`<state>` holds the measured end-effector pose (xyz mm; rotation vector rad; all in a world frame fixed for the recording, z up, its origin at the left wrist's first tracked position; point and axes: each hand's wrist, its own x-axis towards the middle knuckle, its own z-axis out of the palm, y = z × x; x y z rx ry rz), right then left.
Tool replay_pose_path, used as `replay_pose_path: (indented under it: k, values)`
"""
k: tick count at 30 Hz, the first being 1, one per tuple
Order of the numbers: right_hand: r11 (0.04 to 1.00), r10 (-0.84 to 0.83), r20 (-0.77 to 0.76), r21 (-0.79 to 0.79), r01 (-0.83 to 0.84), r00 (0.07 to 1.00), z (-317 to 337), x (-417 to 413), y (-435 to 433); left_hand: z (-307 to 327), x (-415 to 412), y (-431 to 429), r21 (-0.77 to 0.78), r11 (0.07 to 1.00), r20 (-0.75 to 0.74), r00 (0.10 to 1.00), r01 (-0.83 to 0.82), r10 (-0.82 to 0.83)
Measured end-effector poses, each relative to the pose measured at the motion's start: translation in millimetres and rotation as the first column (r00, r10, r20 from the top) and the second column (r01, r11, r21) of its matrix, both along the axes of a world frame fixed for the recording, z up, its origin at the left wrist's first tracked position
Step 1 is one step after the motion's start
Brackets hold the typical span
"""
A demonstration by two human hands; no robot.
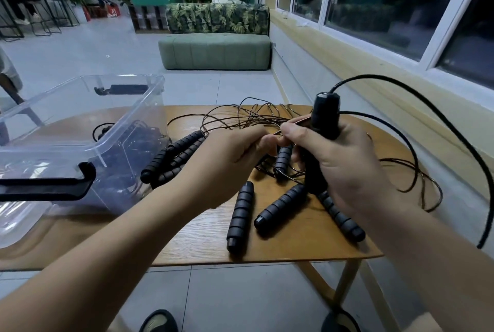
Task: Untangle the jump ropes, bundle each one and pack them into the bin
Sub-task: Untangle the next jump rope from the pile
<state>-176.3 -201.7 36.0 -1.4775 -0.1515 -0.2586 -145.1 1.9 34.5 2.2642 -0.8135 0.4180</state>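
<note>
Bin (128, 117) fills table (203, 238) left; handles (240, 214), rope tangle (240, 115) crowd centre; bare wood near front edge.

A tangle of jump ropes (251, 117) covers the middle of a wooden table (187, 243).

The right hand (339, 160) grips a black handle (324, 115) upright, its thick cord (371, 76) arching past the table's right edge; the left hand (235, 152) pinches a thin cord (295, 123) beside the right thumb. Ribbed handles (240, 214) lie toward the front edge, and a clear bin (139, 107) holding dark cords (139, 141) sits at the left edge.
</note>
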Motion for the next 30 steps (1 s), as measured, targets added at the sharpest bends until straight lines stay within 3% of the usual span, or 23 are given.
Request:
replay_pose_path:
  k: [9, 20, 26, 30]
  values:
    - [0.938, -0.218, -0.025, 0.271, 0.217, 0.976, 30.4, 7.0, -41.9, 2.4, 14.5, 19.7, -0.026, 0.997, 0.037, 0.996, -0.077, 0.078]
    - [0.99, 0.03, -0.025, 0.137, -0.026, 0.999, 2.0, -4.8, 8.6, -2.0, 4.3, 1.9, -0.011, 1.0, 0.073, 0.997, 0.011, -0.01]
    - [0.981, -0.076, -0.017, 0.178, 0.077, 0.997, 15.0, 0.3, -4.9, -5.0, 4.7, 3.4, 0.023, 0.999, -0.004, 0.999, 0.037, -0.037]
    - [0.967, -0.126, -0.012, 0.221, 0.125, 0.992, 24.1, 0.0, -16.5, -4.4, 5.0, 4.2, -0.001, 1.0, 0.034, 0.999, 0.029, -0.029]
